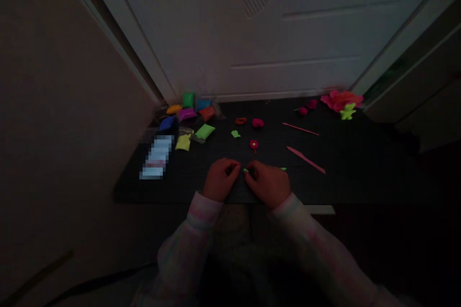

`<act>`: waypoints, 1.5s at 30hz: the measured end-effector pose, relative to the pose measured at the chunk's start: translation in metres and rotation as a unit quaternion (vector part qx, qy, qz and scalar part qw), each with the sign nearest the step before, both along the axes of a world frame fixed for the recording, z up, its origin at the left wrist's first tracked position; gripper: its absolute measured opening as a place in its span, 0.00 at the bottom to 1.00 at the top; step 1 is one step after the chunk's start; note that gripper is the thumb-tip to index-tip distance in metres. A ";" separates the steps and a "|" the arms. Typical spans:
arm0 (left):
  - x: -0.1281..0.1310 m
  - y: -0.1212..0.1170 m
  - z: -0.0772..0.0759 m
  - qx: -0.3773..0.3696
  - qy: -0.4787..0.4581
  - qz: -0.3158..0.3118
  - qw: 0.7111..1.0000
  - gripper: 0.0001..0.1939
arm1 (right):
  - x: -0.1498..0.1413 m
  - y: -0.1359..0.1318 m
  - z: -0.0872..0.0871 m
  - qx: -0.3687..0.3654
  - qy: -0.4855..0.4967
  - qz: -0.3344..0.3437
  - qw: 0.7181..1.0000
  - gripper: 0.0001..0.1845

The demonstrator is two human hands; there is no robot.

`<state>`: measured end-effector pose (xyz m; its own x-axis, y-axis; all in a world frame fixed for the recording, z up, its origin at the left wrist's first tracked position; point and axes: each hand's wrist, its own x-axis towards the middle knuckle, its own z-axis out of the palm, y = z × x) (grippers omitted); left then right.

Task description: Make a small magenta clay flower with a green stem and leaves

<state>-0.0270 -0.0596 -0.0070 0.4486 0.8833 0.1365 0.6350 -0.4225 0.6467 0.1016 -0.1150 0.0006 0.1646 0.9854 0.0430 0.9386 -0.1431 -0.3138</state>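
My right hand [269,183] is closed in a pinch over a thin light-green strip [283,169], probably clay. One end shows at the fingertips and the other sticks out past the knuckles. Close beside it, my left hand [220,180] has thumb and forefinger pressed together; whatever they hold, if anything, is too small to tell. Just beyond the hands lies a small red flower [254,144] with a pale centre and a short stem. Past it are a light-green leaf-like piece [235,134], an orange-red ring-like piece [241,121] and a crimson lump [258,123].
Several bagged clay packs, including a light-green one [205,132], sit at the back left by a blurred bright phone-like rectangle [157,157]. Two pink tools [306,159] [300,128] lie at right. A yellow-green bear figure [347,112] rests by pink crumpled material [338,100]. A white door [216,33] borders the dark table.
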 end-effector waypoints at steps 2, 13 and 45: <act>0.000 -0.001 0.002 0.002 0.002 -0.009 1.000 0.06 | 0.000 0.000 0.001 0.013 -0.006 -0.001 1.000 0.11; -0.002 -0.003 0.005 -0.006 0.014 -0.046 0.999 0.06 | 0.001 0.001 -0.003 0.036 -0.020 0.045 0.998 0.09; -0.004 -0.003 0.010 0.019 0.067 -0.083 0.994 0.11 | 0.002 0.005 0.002 0.038 0.022 0.036 0.998 0.06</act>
<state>-0.0310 -0.0625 0.0026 0.6036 0.7913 0.0975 0.6342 -0.5507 0.5427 0.1037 -0.1101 0.0027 0.0960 0.9890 0.1123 0.9307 -0.0492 -0.3625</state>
